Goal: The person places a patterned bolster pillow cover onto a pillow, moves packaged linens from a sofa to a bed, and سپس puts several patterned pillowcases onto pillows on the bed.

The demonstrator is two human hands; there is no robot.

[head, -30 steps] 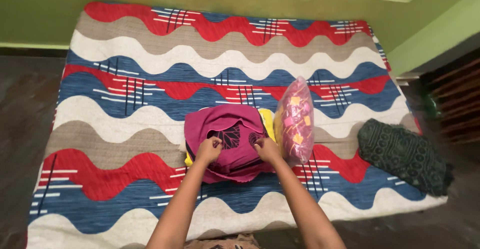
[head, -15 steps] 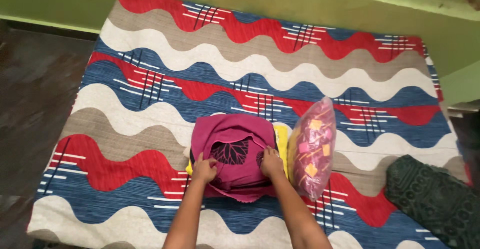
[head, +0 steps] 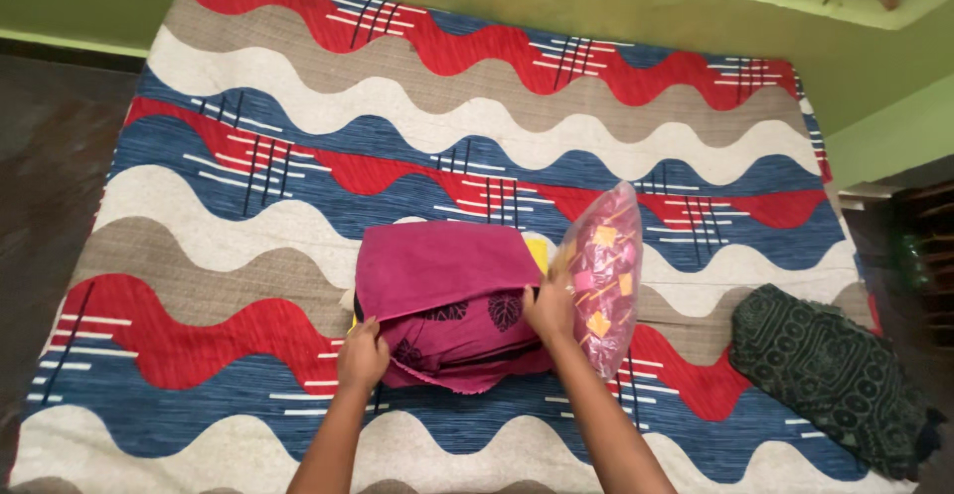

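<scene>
Both hands gripping magenta garment [head: 437, 295] at mid-bed: left hand [head: 364, 355] pinching lower-left corner, right hand [head: 550, 307] holding right edge beside plastic packet [head: 600, 273]. Best kept taut, edges aligned.

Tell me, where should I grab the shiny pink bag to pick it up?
Probably by its top corner. The pink bag stands upright on the bed, leaning beside the folded magenta cloth, and it narrows to a loose tip there. Come from above or from the right, since the right hand touches its left edge.
</scene>
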